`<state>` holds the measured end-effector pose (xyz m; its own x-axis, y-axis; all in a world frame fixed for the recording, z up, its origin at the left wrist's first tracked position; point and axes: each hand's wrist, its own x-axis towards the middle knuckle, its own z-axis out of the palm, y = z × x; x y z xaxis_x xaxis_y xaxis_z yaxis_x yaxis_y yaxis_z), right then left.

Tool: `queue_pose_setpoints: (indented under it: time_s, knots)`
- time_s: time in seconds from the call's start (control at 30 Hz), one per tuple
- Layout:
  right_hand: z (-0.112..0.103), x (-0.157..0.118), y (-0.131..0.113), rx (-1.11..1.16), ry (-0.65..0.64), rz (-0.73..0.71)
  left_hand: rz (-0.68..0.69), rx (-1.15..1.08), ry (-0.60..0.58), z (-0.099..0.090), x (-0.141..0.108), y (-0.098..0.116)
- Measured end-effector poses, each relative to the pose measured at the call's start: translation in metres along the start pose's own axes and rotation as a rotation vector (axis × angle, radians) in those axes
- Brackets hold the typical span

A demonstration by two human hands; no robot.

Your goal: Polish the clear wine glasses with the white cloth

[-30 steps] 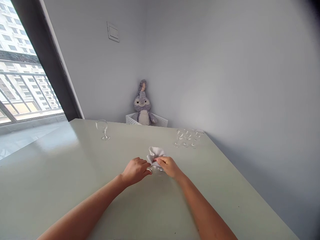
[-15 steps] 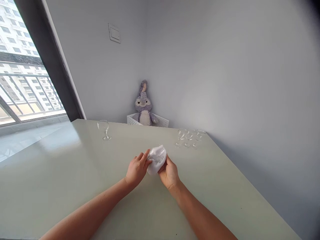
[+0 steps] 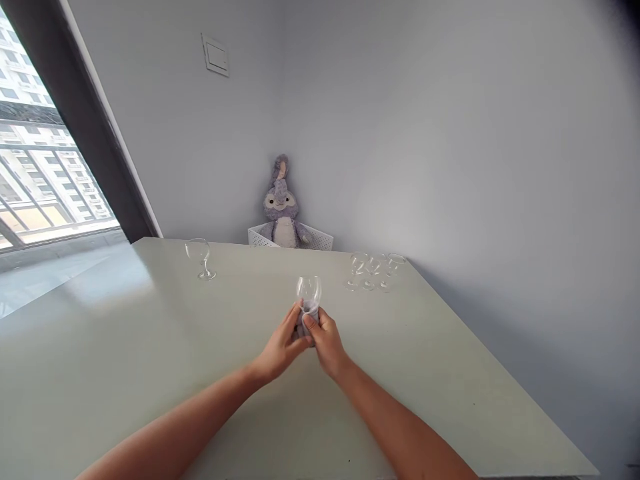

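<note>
A clear wine glass (image 3: pixel 309 288) is held roughly upright above the middle of the table, its bowl showing above my fingers. White cloth (image 3: pixel 313 313) is bunched around its lower part, between my hands. My left hand (image 3: pixel 281 343) is closed on the glass from the left, fingertips against its lower bowl. From the right, my right hand (image 3: pixel 329 341) grips the cloth and the glass through it, thumb in front. The stem and foot are mostly hidden by the hands and cloth.
One stemmed glass (image 3: pixel 199 255) stands at the far left of the pale table (image 3: pixel 150 373). Three more glasses (image 3: pixel 373 267) stand close together near the right edge. Behind the table, a plush rabbit (image 3: pixel 283 210) sits in a white basket (image 3: pixel 320 241) by the walls.
The glass, earlier tilted and largely covered by the cloth, is now upright with its bowl bare. Both hands have shifted lower around it, and the view has turned slightly right.
</note>
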<state>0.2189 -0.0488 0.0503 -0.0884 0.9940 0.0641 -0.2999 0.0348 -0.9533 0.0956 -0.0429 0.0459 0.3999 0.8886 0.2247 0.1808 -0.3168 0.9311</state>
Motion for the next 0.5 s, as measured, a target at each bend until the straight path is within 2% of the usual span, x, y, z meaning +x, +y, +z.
queue_pose_setpoints:
  time_s: [0.1,0.17,0.23,0.37,0.5]
  knots:
    - [-0.005,0.002,-0.004,0.105,-0.109,0.168,-0.185,-0.434,-0.044,-0.014,0.006,0.01]
    - [-0.002,0.0,-0.004,0.179,-0.19,0.24,-0.233,-0.604,-0.048,-0.021,0.009,0.012]
    - [0.004,-0.001,-0.002,0.213,-0.204,0.268,-0.257,-0.692,-0.066,-0.025,0.01,0.011]
    - [0.004,0.004,0.008,0.206,-0.125,0.29,-0.237,-0.706,-0.012,-0.026,0.011,0.005]
    - [-0.011,0.013,0.009,0.109,0.095,0.244,-0.252,-0.637,0.135,-0.032,0.016,-0.002]
